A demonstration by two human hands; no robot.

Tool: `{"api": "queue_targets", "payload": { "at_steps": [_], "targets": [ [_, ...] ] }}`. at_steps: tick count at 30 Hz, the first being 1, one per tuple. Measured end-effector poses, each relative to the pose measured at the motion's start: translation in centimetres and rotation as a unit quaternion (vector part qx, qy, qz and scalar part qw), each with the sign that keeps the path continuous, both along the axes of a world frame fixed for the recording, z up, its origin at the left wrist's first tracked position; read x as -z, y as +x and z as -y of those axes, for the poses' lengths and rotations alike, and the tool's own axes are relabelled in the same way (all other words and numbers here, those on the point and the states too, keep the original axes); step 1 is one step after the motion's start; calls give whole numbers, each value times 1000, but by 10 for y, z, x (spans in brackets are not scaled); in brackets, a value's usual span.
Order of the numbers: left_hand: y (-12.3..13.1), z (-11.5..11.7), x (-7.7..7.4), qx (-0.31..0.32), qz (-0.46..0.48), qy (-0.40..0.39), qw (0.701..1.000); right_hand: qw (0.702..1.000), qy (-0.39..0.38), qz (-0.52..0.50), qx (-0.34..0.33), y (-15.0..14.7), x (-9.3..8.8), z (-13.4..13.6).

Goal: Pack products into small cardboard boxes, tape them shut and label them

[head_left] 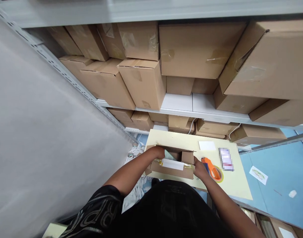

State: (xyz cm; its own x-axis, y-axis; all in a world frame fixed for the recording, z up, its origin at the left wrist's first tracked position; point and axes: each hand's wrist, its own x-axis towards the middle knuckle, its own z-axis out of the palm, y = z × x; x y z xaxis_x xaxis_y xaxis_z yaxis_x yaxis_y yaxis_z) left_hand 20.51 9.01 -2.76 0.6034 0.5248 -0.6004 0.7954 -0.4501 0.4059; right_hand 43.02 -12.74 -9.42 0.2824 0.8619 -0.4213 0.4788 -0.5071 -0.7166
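An opened cardboard box [174, 173] sits at the near side of a pale yellow table, with a white label [172, 164] and clear tape across its near flap. My left hand [159, 152] reaches over the box's left end, its fingers hidden inside. Right beside those fingers shows a pale green sheet or packet [168, 155]; whether the hand grips it is unclear. My right hand [199, 168] holds the box's right end, thumb at the upper edge. Just right of that hand lie an orange tape dispenser [210, 168] and a yellow-edged tape roll [219, 175].
On the table [237, 185] are a white card [207, 145] and a blurred-out phone-like object [226, 159]. Shelves [181, 102] full of cardboard boxes [141, 82] rise ahead. A grey wall [54, 132] stands at left. Paper scraps [138, 190] litter the floor.
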Motion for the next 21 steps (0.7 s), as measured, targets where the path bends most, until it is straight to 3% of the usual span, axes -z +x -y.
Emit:
{"api": "queue_targets", "payload": {
  "at_steps": [9,17,21],
  "targets": [
    [-19,21,-15,-64,-78,40,994,999,26,7,-29,-1,-5,-1],
    [-9,30,-34,36,-118,11,992,999,-1,9,-31,1,-6,-3],
    [-3,33,-39,86,-95,26,991,999,-35,37,-12,-1,-5,-5]
  ]
}}
